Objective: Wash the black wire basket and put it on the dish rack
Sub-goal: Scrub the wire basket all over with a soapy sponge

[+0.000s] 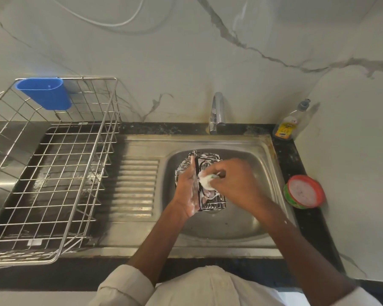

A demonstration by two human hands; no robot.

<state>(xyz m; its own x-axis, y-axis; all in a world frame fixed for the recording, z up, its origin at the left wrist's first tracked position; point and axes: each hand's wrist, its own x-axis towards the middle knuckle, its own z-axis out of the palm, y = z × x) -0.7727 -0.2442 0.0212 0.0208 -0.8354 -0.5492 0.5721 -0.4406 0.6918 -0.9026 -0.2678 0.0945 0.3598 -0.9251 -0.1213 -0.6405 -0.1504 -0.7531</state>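
Basket: the black wire basket (210, 199) is held over the bowl of the sink (230, 226), tipped on its side and coated in white suds.
Handling: probably light and stiff, being thin wire; the soap likely makes it slippery, so a loose hold could let it twist or drop into the bowl.
Where to hold: the outer rim or side frame looks the safest place, with fingers hooked through or round the wires, not pressed flat on the soapy mesh.
Left hand: the left hand (187, 191) steadies the basket from its left side, the palm against the frame and the fingers lying along it; suds cover part of the hand, and how far the fingertips curl round the wires cannot be told.
Right hand: the right hand (232, 180) has its fingers closed on a white soapy scrubber (205, 181), which it presses against the inside of the basket.
Tap: the tap (217, 113) stands behind the sink; no water is seen running.
Soap: a round tub of dish soap (303, 192) sits on the counter right of the sink, a clear bottle (290, 124) in the back corner.
Rack: the dish rack (53, 164) stands left of the sink, well apart from the basket, with a blue cup holder (44, 92) on its back rim.
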